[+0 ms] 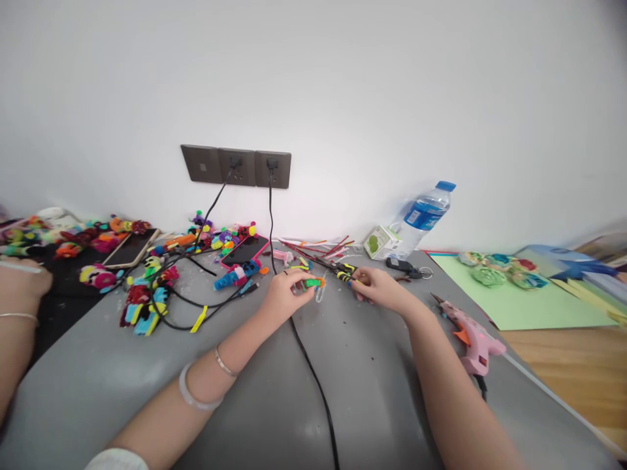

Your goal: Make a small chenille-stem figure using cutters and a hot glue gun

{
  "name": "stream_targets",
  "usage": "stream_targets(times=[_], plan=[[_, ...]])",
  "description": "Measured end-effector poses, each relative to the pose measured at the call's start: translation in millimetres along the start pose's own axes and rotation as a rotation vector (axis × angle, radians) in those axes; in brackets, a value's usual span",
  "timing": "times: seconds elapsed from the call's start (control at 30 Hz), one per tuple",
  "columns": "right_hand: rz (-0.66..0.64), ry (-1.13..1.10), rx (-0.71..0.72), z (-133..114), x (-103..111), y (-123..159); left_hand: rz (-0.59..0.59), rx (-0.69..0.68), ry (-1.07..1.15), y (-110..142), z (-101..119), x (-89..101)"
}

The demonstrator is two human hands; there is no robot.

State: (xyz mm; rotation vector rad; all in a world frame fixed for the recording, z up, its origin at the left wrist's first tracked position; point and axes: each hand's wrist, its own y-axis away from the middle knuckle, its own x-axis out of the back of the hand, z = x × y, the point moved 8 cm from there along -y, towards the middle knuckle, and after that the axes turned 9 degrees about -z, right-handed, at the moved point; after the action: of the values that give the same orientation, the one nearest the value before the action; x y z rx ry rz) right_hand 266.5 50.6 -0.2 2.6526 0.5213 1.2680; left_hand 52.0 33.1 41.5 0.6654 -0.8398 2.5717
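My left hand (284, 294) is closed on a small green and orange fuzzy craft piece (313, 282) above the grey table (235, 405). My right hand (379, 287) is closed on a black and yellow striped pipe-cleaner piece (345, 275). The two hands are close together near the middle of the table. A black cable (313, 385) runs under my left hand toward me. My left wrist wears bracelets.
Several colourful pipe-cleaner figures (144, 300) lie at the left with two phones (245, 250) and cables to wall sockets (236, 166). A pink glue gun (473, 339) lies at the right. A water bottle (424, 215), a small box (382, 241), keys and green paper (519, 300) stand behind. Another person's arm (17, 307) is at far left.
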Motion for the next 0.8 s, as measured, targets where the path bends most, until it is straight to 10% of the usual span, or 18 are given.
stream_targets(times=[0.47,0.8], plan=[[0.297,-0.355,0.149,0,40,33,-0.002,0.002,-0.022,0,1,2.7],[0.517,0.035,0.223,-4,51,41,0.012,-0.017,0.0,0,0,4.0]])
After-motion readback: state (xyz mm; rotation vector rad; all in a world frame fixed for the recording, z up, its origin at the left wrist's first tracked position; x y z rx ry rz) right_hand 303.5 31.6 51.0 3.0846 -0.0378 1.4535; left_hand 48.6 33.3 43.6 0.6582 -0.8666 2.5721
